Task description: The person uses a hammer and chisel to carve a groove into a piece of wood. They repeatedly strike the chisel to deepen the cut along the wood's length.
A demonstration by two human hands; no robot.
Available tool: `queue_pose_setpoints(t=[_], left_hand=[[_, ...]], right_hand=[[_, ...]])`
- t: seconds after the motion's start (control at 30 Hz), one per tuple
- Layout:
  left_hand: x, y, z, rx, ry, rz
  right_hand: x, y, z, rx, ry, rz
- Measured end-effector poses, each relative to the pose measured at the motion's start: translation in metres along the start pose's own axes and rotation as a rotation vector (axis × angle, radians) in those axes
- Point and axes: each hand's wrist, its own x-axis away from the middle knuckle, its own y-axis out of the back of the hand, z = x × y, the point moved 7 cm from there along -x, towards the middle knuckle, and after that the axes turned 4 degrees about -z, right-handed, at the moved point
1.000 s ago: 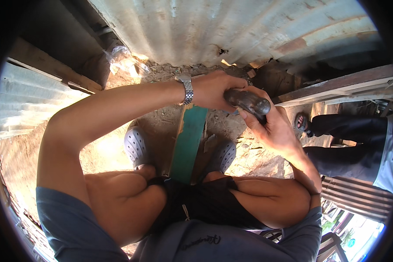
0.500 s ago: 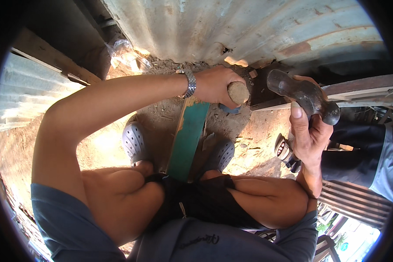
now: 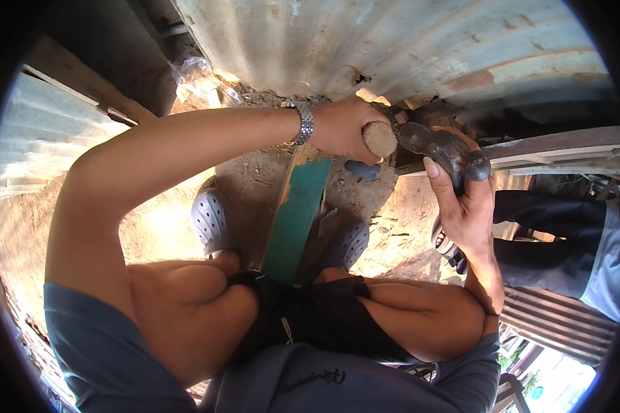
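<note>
My left hand, a metal watch on its wrist, is closed round a wooden rod; its round, rough cut end faces up. Just to the right, my right hand grips a dark steel hammer head with a knob at one end and a blunt cylinder at the other. Its thumb lies against the near side, with fingers wrapped over the far side. The cylinder end points toward the rod, with a small gap between. Whether the hammer head has a handle is hidden by my hand.
A green-painted plank runs between my clog-shod feet. Corrugated metal stands ahead, with a crumpled plastic bag at its foot. A wooden beam juts in from the right, where another person's dark-clothed leg shows.
My right hand has moved left with the hammer head, bringing it closer to the wooden rod. The left hand has barely shifted.
</note>
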Motion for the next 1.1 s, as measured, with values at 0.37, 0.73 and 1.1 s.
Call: queue_pose_setpoints(t=[0.37,0.73,1.1], left_hand=[[-0.002,-0.005,-0.005,-0.034,0.04,0.042],[0.005,0.052,0.031,-0.101,0.226,-0.16],[0.008,0.052,0.034,0.148,0.185,-0.111]], right_hand=[[-0.004,-0.017,-0.017,0.101,-0.24,0.188],[0.025,-0.057,-0.052,0.179,-0.306,0.513],[0.104,-0.098,-0.104,0.436,-0.287,1.049]])
